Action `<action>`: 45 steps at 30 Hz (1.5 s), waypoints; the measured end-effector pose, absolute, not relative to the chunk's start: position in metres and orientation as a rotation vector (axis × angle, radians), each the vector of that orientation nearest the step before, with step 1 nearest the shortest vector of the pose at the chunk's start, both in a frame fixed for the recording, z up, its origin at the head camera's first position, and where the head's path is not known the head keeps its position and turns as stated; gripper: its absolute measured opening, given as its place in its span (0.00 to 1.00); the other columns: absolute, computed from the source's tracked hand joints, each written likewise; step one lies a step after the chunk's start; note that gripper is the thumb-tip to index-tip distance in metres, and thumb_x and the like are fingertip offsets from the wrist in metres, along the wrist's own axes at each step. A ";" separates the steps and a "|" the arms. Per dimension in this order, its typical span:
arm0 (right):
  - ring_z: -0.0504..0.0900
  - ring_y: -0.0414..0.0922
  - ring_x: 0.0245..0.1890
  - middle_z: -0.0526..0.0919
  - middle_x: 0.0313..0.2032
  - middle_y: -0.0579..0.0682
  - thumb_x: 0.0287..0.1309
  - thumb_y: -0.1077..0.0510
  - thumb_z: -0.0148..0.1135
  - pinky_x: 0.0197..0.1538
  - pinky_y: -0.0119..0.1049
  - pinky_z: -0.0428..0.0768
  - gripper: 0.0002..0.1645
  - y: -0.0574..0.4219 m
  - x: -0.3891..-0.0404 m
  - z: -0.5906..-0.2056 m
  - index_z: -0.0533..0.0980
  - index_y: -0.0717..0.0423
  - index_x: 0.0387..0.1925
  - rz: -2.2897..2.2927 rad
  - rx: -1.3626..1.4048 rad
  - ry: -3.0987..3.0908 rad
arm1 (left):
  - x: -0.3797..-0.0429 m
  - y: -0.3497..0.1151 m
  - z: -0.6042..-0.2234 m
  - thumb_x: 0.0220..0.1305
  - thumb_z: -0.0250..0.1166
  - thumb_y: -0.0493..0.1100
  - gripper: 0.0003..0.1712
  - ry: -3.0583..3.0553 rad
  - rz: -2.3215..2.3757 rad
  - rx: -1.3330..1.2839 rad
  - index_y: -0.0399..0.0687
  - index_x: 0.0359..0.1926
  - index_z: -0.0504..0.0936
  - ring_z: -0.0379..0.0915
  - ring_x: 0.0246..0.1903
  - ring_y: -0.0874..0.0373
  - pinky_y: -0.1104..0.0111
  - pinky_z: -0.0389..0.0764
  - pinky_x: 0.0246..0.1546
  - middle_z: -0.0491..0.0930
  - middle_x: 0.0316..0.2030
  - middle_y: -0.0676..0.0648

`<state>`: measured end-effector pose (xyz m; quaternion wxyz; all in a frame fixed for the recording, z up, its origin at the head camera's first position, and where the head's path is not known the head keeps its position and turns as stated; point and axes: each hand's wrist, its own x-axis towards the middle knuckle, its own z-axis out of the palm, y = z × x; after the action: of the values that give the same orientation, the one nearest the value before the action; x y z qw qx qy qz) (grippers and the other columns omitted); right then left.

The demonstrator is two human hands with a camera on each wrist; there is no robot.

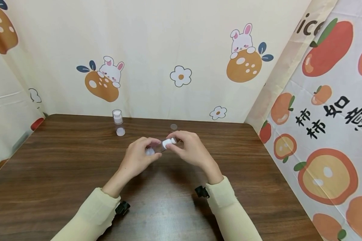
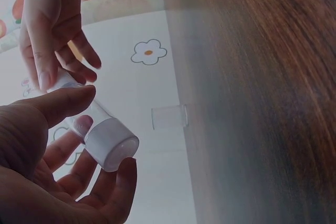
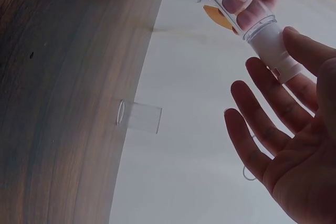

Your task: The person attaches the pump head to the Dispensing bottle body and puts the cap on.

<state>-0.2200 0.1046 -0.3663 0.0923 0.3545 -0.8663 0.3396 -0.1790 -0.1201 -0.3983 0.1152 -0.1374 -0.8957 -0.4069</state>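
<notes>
A small clear bottle [image 1: 169, 143] with a white top and a white base is held tilted above the table between both hands. My left hand [image 1: 138, 157] grips its clear body, and in the left wrist view the white base [image 2: 112, 144] points outward past the fingers. With thumb and finger, my right hand [image 1: 191, 149] pinches the white top [image 3: 273, 48]. Its other fingers spread away from the bottle in the right wrist view. Behind the hands, a clear cylindrical cap [image 3: 143, 117] stands on the table.
Toward the back left of the brown wooden table [image 1: 63, 157] stands a similar bottle [image 1: 118, 122] with a white top and base. A printed curtain [image 1: 151, 60] hangs behind the table, and another patterned cloth [image 1: 325, 134] borders the right side.
</notes>
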 end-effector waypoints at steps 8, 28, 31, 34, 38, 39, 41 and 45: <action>0.82 0.38 0.35 0.85 0.35 0.39 0.67 0.53 0.74 0.44 0.43 0.85 0.07 0.103 -0.218 -0.366 0.85 0.49 0.43 1.066 0.970 -2.614 | -0.179 -0.119 -0.399 0.58 0.81 0.42 0.22 -2.628 -1.199 -0.398 0.48 0.54 0.89 0.81 0.45 0.51 0.58 0.78 0.43 0.86 0.47 0.46; 0.80 0.40 0.60 0.84 0.56 0.44 0.59 0.55 0.81 0.64 0.39 0.80 0.27 0.114 -0.224 -0.362 0.82 0.50 0.59 1.046 1.173 -2.460 | -0.178 -0.119 -0.397 0.59 0.81 0.42 0.22 -2.626 -1.222 -0.393 0.48 0.54 0.88 0.82 0.47 0.50 0.55 0.79 0.48 0.87 0.49 0.46; 0.79 0.40 0.62 0.84 0.56 0.44 0.59 0.57 0.81 0.65 0.38 0.78 0.27 0.114 -0.224 -0.362 0.82 0.52 0.58 1.039 1.188 -2.451 | -0.179 -0.119 -0.397 0.59 0.81 0.42 0.22 -2.628 -1.220 -0.393 0.48 0.54 0.88 0.82 0.47 0.50 0.55 0.79 0.47 0.87 0.48 0.46; 0.81 0.40 0.59 0.85 0.55 0.44 0.58 0.58 0.81 0.64 0.37 0.78 0.25 0.114 -0.224 -0.362 0.83 0.53 0.57 1.031 1.201 -2.452 | -0.179 -0.119 -0.397 0.59 0.81 0.42 0.22 -2.628 -1.221 -0.394 0.48 0.54 0.89 0.82 0.46 0.50 0.56 0.79 0.47 0.87 0.48 0.46; 0.81 0.39 0.55 0.85 0.53 0.43 0.58 0.60 0.81 0.61 0.38 0.80 0.24 0.114 -0.224 -0.362 0.84 0.54 0.55 1.019 1.213 -2.463 | -0.179 -0.119 -0.397 0.59 0.81 0.42 0.22 -2.629 -1.226 -0.393 0.48 0.54 0.89 0.82 0.46 0.50 0.56 0.79 0.46 0.87 0.48 0.46; 0.81 0.39 0.54 0.85 0.53 0.43 0.58 0.61 0.80 0.60 0.39 0.80 0.23 0.114 -0.224 -0.362 0.84 0.54 0.55 1.017 1.215 -2.467 | -0.179 -0.119 -0.397 0.59 0.81 0.42 0.22 -2.630 -1.226 -0.393 0.48 0.55 0.89 0.82 0.46 0.50 0.56 0.79 0.46 0.87 0.48 0.46; 0.81 0.39 0.53 0.86 0.52 0.43 0.59 0.61 0.80 0.59 0.40 0.81 0.22 0.114 -0.224 -0.362 0.84 0.54 0.55 1.011 1.214 -2.477 | -0.179 -0.119 -0.397 0.59 0.81 0.42 0.22 -2.632 -1.226 -0.391 0.49 0.55 0.89 0.82 0.46 0.50 0.56 0.79 0.46 0.87 0.48 0.46; 0.81 0.38 0.51 0.86 0.50 0.42 0.61 0.62 0.78 0.57 0.40 0.81 0.20 0.113 -0.223 -0.363 0.84 0.52 0.54 0.990 1.205 -2.495 | -0.178 -0.120 -0.398 0.59 0.81 0.43 0.22 -2.638 -1.219 -0.388 0.49 0.55 0.88 0.82 0.45 0.51 0.56 0.79 0.45 0.86 0.48 0.46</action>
<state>-0.2231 0.1134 -0.3627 0.0992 0.4076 -0.8438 0.3348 -0.1785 -0.1196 -0.3977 0.1049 -0.1317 -0.8948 -0.4135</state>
